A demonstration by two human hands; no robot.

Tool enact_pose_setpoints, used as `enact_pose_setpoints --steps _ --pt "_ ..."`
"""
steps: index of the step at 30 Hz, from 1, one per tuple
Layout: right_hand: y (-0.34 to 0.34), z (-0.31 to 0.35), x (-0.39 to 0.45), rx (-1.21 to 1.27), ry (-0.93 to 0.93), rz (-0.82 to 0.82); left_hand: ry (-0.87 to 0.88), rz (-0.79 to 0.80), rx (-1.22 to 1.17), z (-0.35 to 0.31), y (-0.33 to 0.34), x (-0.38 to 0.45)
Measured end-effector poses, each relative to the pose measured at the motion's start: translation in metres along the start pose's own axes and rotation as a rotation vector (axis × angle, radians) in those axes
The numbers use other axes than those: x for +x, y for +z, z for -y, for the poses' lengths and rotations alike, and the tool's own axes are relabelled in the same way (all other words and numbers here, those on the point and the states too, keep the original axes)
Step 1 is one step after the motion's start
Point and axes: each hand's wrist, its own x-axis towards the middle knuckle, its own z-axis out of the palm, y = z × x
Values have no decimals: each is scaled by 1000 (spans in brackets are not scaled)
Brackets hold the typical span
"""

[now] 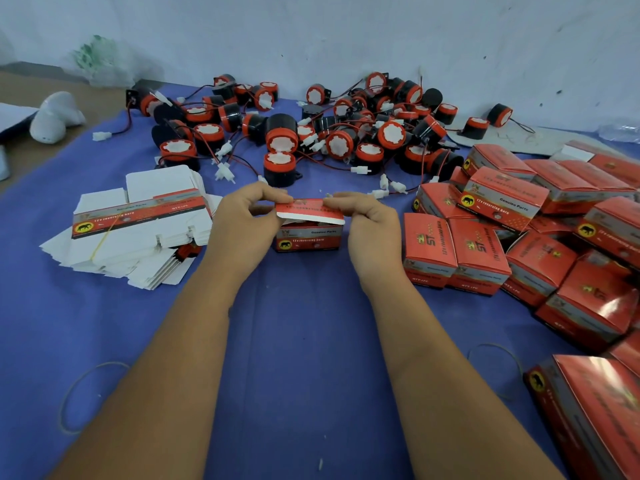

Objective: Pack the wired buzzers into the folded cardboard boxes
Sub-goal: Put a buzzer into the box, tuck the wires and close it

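Pinching the lid flap, left hand [244,216] and right hand [367,216] grip a box [308,237] reading "12v reversing horn".

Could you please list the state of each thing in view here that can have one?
box in hand: upright, lid flap half folded, not tucked.
left hand: pinching the flap.
right hand: pinching the flap.
flat box blanks: unfolded, stacked.
packed boxes: closed, piled.
loose buzzers: unpacked, heaped.

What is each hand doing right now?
Left hand: pinches the lid flap of the box.
Right hand: pinches the same flap's other end.
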Motion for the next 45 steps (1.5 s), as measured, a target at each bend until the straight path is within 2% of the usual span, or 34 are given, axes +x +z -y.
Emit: enact_pose_setpoints --steps 3,5,7,10,13,20,28,45 --pt "-2 1 2 -1 42 19 -123 16 -163 -1 -3 4" --pt "-3 2 2 26 74 39 -153 52 -158 -2 -7 3" --pt "-7 5 2 60 98 93 -81 89 -13 -2 -10 -1" --pt "-13 8 0 12 71 232 97 50 270 1 -9 -4" --pt "-14 5 -1 -145 27 323 134 -6 296 -1 -7 -4" --pt "-12 1 -4 -281 -101 296 96 124 292 3 -11 -4" --pt "-5 0 -3 -309 -166 212 92 13 191 1 -6 -3" --pt "-3 0 -1 -301 -172 142 118 20 95 -1 -4 -3"
